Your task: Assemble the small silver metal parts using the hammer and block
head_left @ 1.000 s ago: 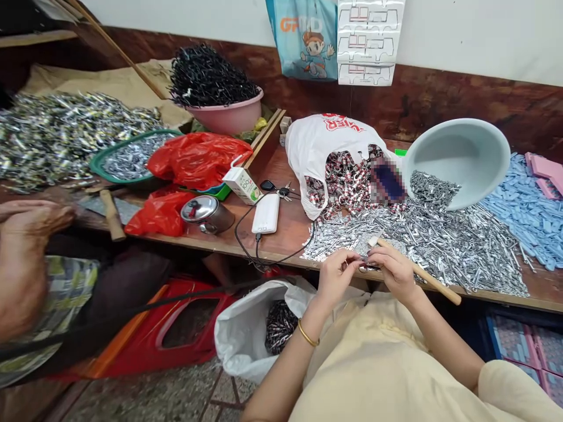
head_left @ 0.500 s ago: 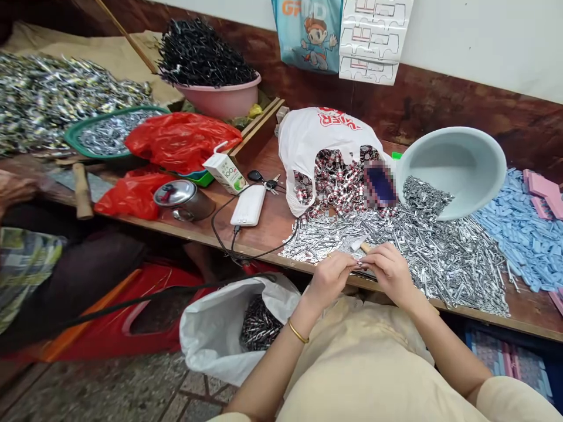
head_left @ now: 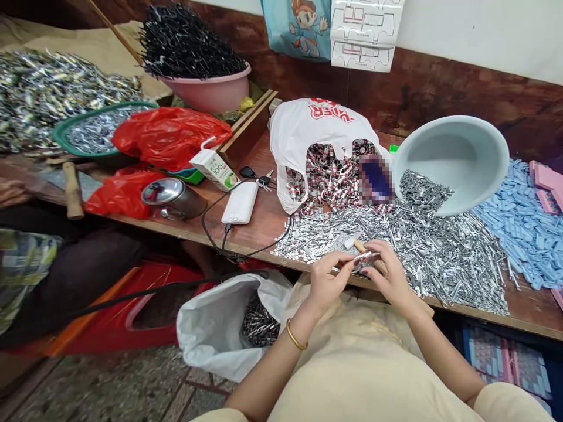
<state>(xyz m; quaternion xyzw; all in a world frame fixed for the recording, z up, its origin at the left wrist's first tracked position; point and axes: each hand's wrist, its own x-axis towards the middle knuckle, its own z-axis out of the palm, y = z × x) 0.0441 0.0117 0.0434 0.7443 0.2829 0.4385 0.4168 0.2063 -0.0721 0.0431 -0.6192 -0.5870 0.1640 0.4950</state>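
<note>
My left hand (head_left: 328, 278) and my right hand (head_left: 387, 272) meet at the table's front edge, both pinching one small silver and red piece (head_left: 363, 257). A wooden-handled tool (head_left: 357, 243) lies under my right hand, mostly hidden. Right behind the hands spreads a pile of small silver metal pieces (head_left: 422, 243). A white plastic bag (head_left: 308, 132) full of red and silver pieces stands behind that. Below the table edge, by my left forearm, an open white bag (head_left: 211, 331) holds dark metal pieces.
A tipped pale basin (head_left: 457, 158) and blue plastic pieces (head_left: 519, 217) lie at the right. A power bank (head_left: 240, 203) with cable, keys, a carton (head_left: 215, 170), a metal pot (head_left: 173, 199) and red bags (head_left: 169, 135) sit left. Another person (head_left: 26, 264) sits at far left.
The view has shifted right and slightly down. My hands stay together at the table edge, and the small piece between my fingertips now shows more plainly.
</note>
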